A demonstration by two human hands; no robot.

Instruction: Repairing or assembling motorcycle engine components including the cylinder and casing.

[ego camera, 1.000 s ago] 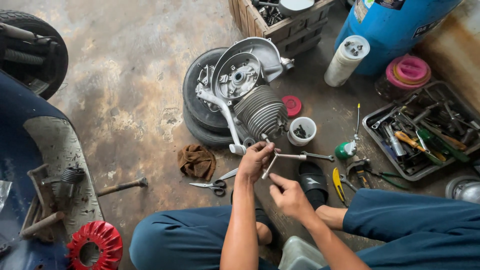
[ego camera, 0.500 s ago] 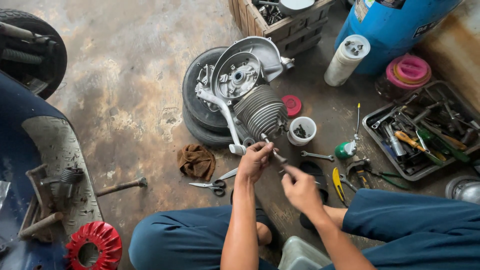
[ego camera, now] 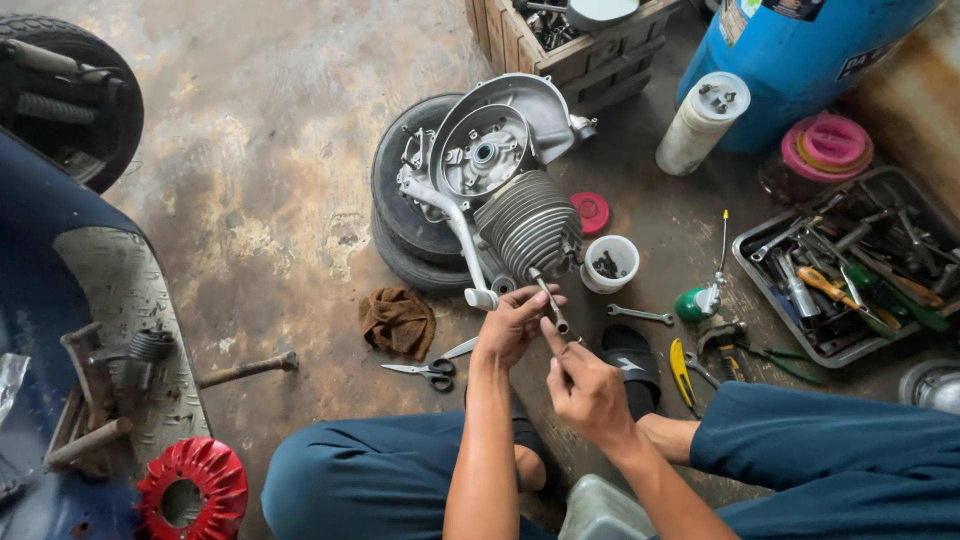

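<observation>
The person sits on the concrete floor (ego camera: 250, 150) with both hands raised in front of a small engine (ego camera: 500, 200) that lies against a tire (ego camera: 395, 215). The left hand (ego camera: 512, 325) is curled around the lower end of a thin metal rod (ego camera: 551, 300), which slants up toward the ribbed cylinder of the engine. The right hand (ego camera: 588, 390) is just below and beside it, fingers bent, with thumb and forefinger pinching something small near the rod's end; what it is cannot be told. The two hands almost touch.

Just right of the engine stand a white cup (ego camera: 611, 263) with small dark parts in it and a red cap (ego camera: 590, 212). A wrench (ego camera: 640, 315) lies near the cup. Scissors (ego camera: 428, 370) and a brown rag (ego camera: 398, 322) lie left of the hands. A tray of tools (ego camera: 850, 270) sits well apart on the right, near a blue barrel (ego camera: 810, 60).
</observation>
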